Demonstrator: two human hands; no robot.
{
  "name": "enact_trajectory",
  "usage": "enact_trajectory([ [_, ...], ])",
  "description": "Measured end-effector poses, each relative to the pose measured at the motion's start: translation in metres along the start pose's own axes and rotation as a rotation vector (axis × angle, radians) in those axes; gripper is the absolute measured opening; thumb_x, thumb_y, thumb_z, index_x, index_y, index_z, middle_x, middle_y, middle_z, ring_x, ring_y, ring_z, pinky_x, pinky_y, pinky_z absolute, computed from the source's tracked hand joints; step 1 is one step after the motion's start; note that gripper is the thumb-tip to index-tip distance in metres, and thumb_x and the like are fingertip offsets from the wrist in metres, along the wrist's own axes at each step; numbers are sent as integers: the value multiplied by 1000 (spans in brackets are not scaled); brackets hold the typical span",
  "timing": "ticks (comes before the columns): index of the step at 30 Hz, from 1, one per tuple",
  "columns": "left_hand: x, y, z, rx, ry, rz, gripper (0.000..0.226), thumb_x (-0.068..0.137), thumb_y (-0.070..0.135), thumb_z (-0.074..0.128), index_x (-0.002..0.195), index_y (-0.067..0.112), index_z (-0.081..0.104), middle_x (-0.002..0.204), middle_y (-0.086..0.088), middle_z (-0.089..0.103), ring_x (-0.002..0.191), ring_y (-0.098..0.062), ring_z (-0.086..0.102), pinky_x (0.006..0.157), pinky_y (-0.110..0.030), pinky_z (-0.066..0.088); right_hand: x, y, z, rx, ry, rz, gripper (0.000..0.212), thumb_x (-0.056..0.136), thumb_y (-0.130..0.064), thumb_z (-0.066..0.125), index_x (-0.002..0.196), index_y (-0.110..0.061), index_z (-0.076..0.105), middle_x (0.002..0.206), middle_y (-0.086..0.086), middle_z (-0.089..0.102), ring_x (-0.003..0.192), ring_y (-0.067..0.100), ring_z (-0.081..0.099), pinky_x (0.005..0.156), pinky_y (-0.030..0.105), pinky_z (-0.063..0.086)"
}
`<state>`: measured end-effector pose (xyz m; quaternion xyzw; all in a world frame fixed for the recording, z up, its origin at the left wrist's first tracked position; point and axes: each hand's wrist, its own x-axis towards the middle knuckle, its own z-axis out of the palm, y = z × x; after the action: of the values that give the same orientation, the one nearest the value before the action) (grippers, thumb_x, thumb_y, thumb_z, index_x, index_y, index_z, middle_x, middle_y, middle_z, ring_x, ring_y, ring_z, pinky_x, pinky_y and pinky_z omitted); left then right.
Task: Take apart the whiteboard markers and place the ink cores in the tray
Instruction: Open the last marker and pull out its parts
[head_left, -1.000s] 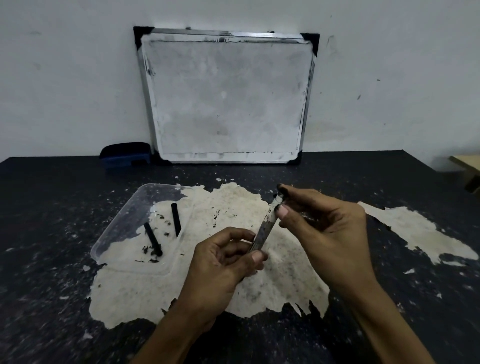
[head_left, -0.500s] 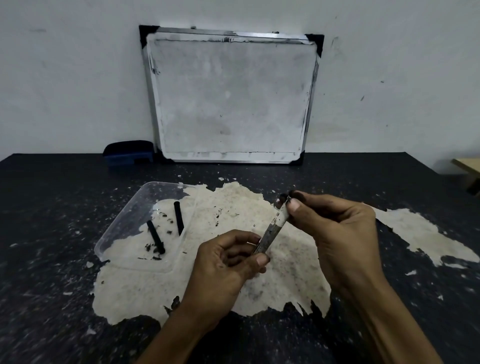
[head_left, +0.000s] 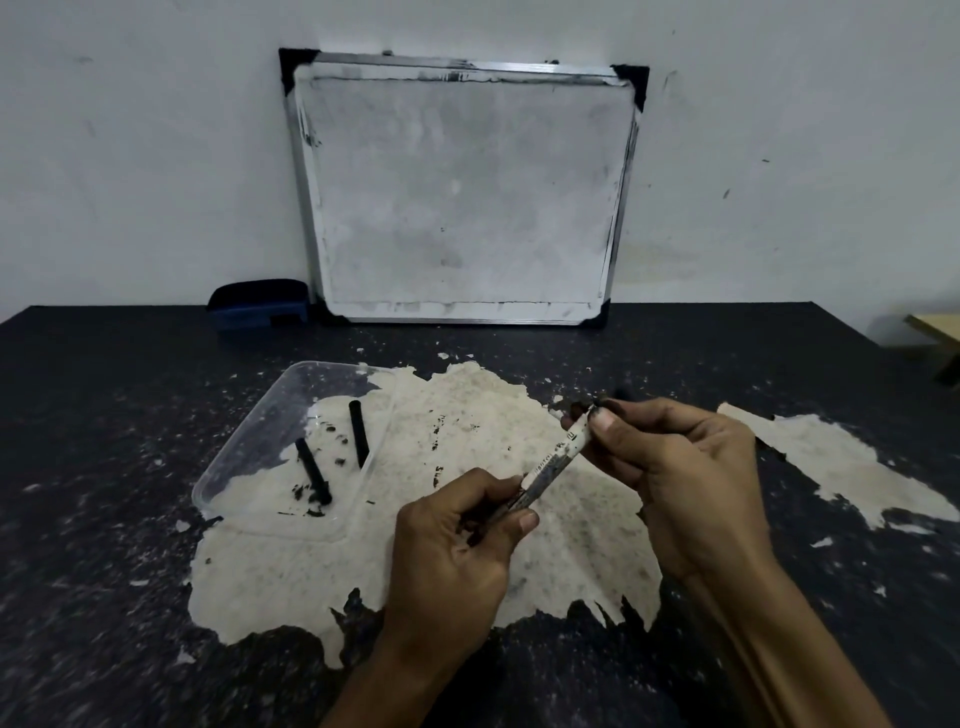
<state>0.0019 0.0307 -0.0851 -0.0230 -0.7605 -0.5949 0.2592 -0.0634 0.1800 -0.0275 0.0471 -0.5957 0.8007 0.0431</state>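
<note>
Moved: both hands have drifted slightly right and nearer the viewer over the last second; right thumb has slid up over the marker's far tip, marker now tilted lower.
Left hand: left hand (head_left: 457, 540) curled round the lower end of the marker (head_left: 551, 467), thumb and fingers pinching the barrel.
Right hand: right hand (head_left: 685, 467) pinches the upper end, thumb pressed on the barrel just below the dark tip; fingertips look ink-stained.
Marker: held in the air between both hands, tilted up to the right, over the pale worn patch of the bench (head_left: 130, 415). Not yet apart; core not visible.
Tray: clear tray (head_left: 244, 457) left of the hands, near but not touching them. Two black ink cores (head_left: 310, 470) lie inside, apart from each other, with dark smudges around.
Background: whiteboard (head_left: 462, 192) leaning on the wall, eraser (head_left: 257, 306) just beside its lower left corner.
Risk 1: tip end looks stuck; a hard pull could free it suddenly, so a hand jerks and knocks the tray.
Risk 2: inky fingers may slip on the barrel, marker drops to the bench.
Risk 3: core could snap or flick ink if twisted out at an angle.
</note>
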Motion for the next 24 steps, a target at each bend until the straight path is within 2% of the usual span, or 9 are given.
enact_trajectory([
  [4, 0, 1, 0, 84, 52, 84, 15, 79, -3, 79, 87, 9, 76, 76, 4, 74, 76, -9, 71, 65, -29, 60, -1, 2, -4, 33, 34, 47, 8, 75, 11, 71, 73, 4, 73, 86, 31, 73, 86, 45, 72, 79, 46, 61],
  [8, 6, 6, -3, 129, -9, 101, 22, 79, 2, 80, 100, 9, 78, 84, 4, 77, 80, -8, 71, 67, -26, 60, -2, 4, -12, -15, 20, 5, 6, 80, 7, 69, 79, 2, 71, 87, 27, 73, 88, 42, 72, 72, 42, 62],
  [10, 9, 8, -6, 140, -42, 94, 24, 80, 6, 80, 104, 13, 78, 88, 7, 77, 81, -8, 71, 67, -26, 60, -3, 1, -18, -161, 2, -77, 6, 82, 1, 71, 82, -5, 71, 85, 16, 74, 85, 34, 73, 71, 38, 62],
  [12, 12, 7, -9, 92, -61, 25, 25, 80, 10, 80, 103, 18, 78, 85, 8, 78, 77, -10, 73, 65, -28, 61, -4, -2, -26, -439, -38, -187, 16, 80, -10, 76, 92, -17, 70, 90, 2, 75, 86, 18, 72, 73, 33, 61],
  [14, 13, 7, -13, 1, -59, -53, 25, 80, 11, 80, 100, 26, 79, 78, 6, 77, 63, -11, 72, 55, -28, 60, -6, -6, -32, -684, -108, -281, 36, 77, -21, 79, 109, -30, 65, 101, -12, 71, 96, 3, 67, 72, 23, 59],
  [17, 10, 11, -12, -95, -82, -101, 22, 83, 13, 78, 97, 31, 77, 70, 0, 74, 45, -17, 65, 42, -24, 52, -13, -6, -32, -809, -131, -371, 48, 77, -27, 79, 120, -37, 60, 112, -19, 65, 102, -5, 62, 66, 16, 57],
  [20, 4, 18, -3, -126, -169, -132, 20, 85, 18, 77, 95, 35, 74, 72, 0, 75, 40, -18, 64, 38, -23, 48, -25, 1, -24, -529, -138, -223, 45, 80, -24, 77, 121, -33, 60, 94, -3, 75, 88, 9, 73, 63, 23, 59],
  [22, -2, 21, 4, -130, -230, -144, 21, 81, 24, 80, 95, 38, 73, 72, 2, 75, 43, -22, 66, 40, -30, 53, -29, 4, -19, -280, -111, -95, 42, 83, -12, 75, 119, -25, 59, 80, 11, 76, 75, 22, 76, 61, 30, 60],
  [24, -7, 23, 8, -123, -291, -133, 27, 74, 35, 82, 98, 42, 73, 74, 3, 76, 50, -27, 70, 47, -37, 59, -29, 5, -16, -218, -48, -38, 39, 82, -4, 75, 114, -22, 61, 71, 18, 73, 68, 30, 75, 59, 32, 60],
])
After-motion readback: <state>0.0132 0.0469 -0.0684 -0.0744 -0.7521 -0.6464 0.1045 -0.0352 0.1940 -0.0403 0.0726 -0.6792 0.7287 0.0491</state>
